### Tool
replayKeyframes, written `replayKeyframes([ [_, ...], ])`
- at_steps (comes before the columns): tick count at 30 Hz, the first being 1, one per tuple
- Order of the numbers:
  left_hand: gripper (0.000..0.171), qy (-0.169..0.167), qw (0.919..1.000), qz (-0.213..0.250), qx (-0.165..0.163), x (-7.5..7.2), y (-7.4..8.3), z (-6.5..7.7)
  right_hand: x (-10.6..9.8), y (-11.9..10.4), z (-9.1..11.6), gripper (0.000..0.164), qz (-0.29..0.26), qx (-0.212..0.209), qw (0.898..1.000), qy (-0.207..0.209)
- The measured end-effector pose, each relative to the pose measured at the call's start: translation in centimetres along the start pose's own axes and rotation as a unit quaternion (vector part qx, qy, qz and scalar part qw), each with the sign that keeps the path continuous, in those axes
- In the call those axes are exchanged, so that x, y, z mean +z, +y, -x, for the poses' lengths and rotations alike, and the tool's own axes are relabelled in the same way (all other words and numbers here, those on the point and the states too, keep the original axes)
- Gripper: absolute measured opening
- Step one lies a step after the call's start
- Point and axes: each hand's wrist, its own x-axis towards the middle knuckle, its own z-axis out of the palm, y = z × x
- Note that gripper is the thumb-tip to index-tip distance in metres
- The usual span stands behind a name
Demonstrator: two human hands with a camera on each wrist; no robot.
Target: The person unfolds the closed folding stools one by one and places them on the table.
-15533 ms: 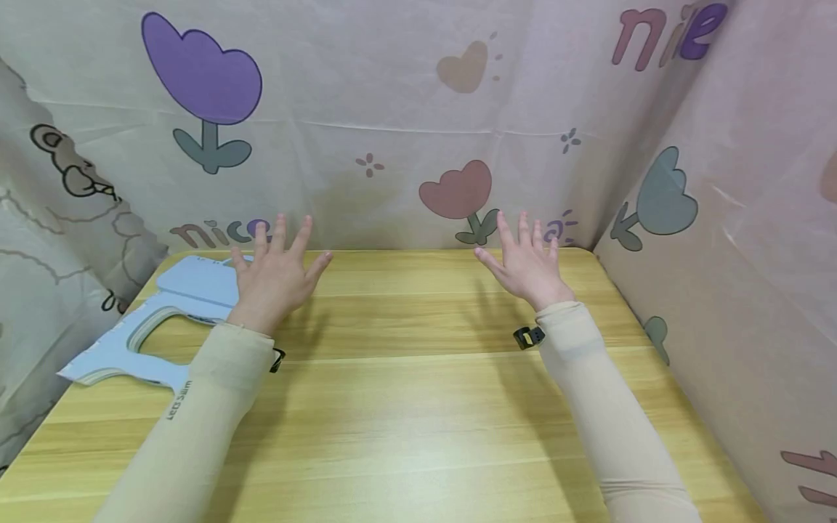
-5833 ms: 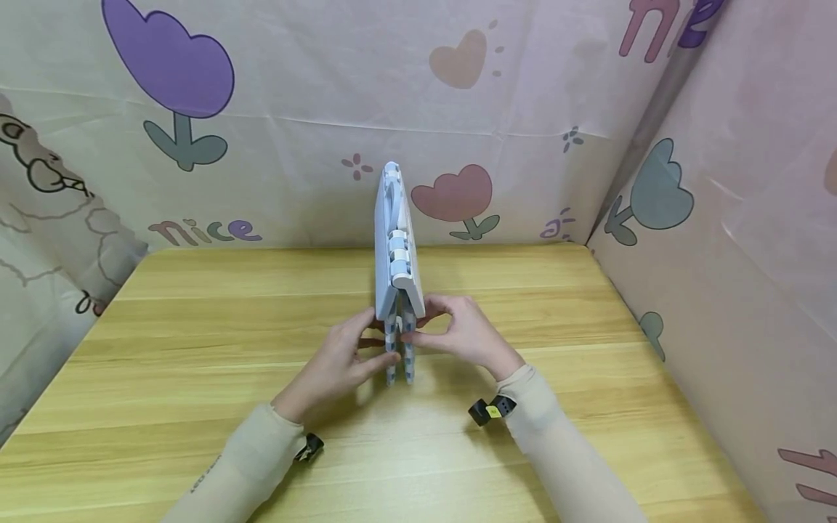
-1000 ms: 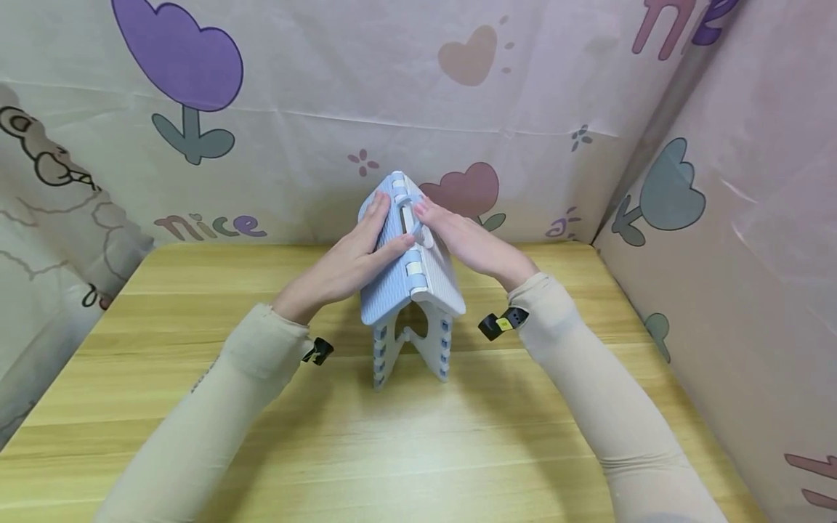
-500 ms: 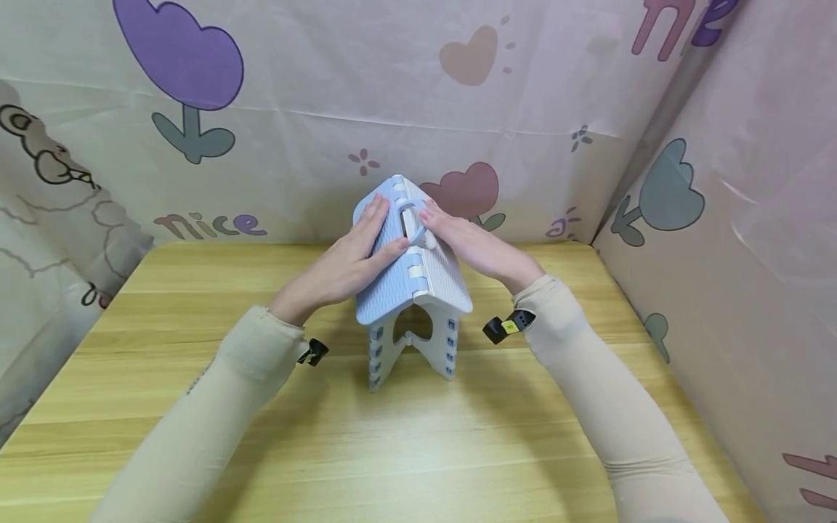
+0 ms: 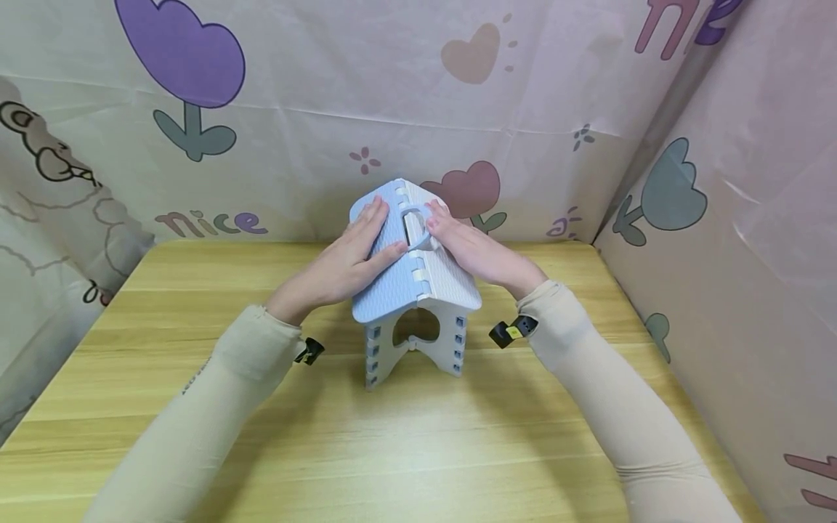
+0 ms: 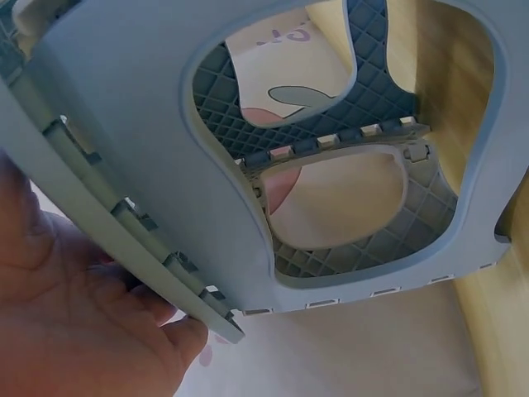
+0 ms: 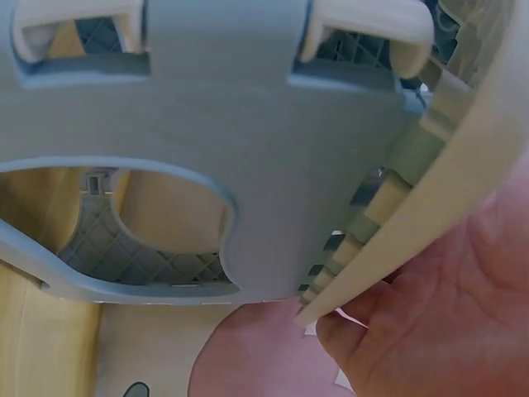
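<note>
A plastic folding stool [image 5: 451, 285] stands half unfolded on its legs near the table's middle. Its two top halves, one pale blue, one white, slope down like a roof from the hinge, where a blue loop handle [image 5: 423, 234] sticks up. My left hand [image 5: 340, 265] presses on the blue half with fingers straight and thumb near the hinge. On the white half, close to the handle, lies my right hand [image 5: 487, 253]. From below, the left wrist view shows the stool's cut-out leg panel [image 6: 223, 207]; the right wrist view shows my right hand [image 7: 450, 306] along the top's outer side.
The stool stands on a wood-grain table [image 5: 392, 450]. Behind it hangs a printed cloth [image 5: 307, 138] with flowers and letters, and another cloth wall [image 5: 752, 240] runs along the right side.
The stool lay folded at the left, then stood almost closed with both hands at its legs. Now both hands are on top, and over the last second the halves and legs have spread wider.
</note>
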Motion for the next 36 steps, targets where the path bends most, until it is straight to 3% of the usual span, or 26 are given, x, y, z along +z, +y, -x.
replayKeyframes([
  [11,0.086,-0.016,0.9991,-0.039,0.001,-0.1,-0.2,-0.1,0.2,-0.2,0.4,0.071,0.078,-0.002,0.997,0.009],
  [18,0.086,-0.045,0.9924,-0.114,-0.006,-0.5,0.3,-0.2,0.5,-0.4,0.6,0.067,0.194,-0.007,0.981,0.0],
  [25,0.085,-0.075,0.9881,-0.134,-0.006,-1.0,0.5,-0.1,0.7,-0.6,0.7,0.068,0.206,-0.01,0.978,-0.016],
  [36,0.083,-0.075,0.9905,-0.115,0.004,-1.2,0.1,0.5,1.5,-0.9,0.8,0.068,0.208,-0.006,0.978,-0.008],
])
